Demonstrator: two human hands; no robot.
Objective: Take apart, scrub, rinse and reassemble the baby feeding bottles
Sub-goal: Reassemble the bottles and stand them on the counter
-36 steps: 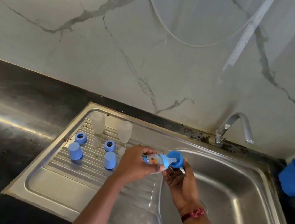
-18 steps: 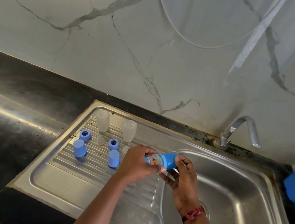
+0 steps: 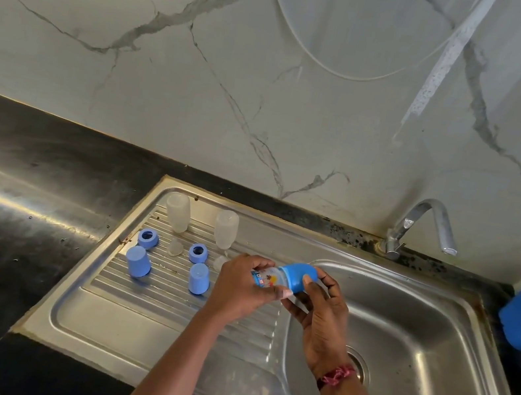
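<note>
Held: one bottle (image 3: 267,278), our left hand (image 3: 235,292) gripping its body, right hand (image 3: 321,316) gripping its cap (image 3: 299,277), over the basin's left edge; on the drainboard (image 3: 163,305), left, two bare bottles (image 3: 177,215) (image 3: 225,229) seemingly awaiting reassembly.

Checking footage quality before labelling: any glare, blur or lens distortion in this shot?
Head view: a bright glare streak crosses the dark counter at left; soft sheen lies on the sink basin; the wide lens skews the sink's edges; the bottle looks sharp, without motion blur.
</note>
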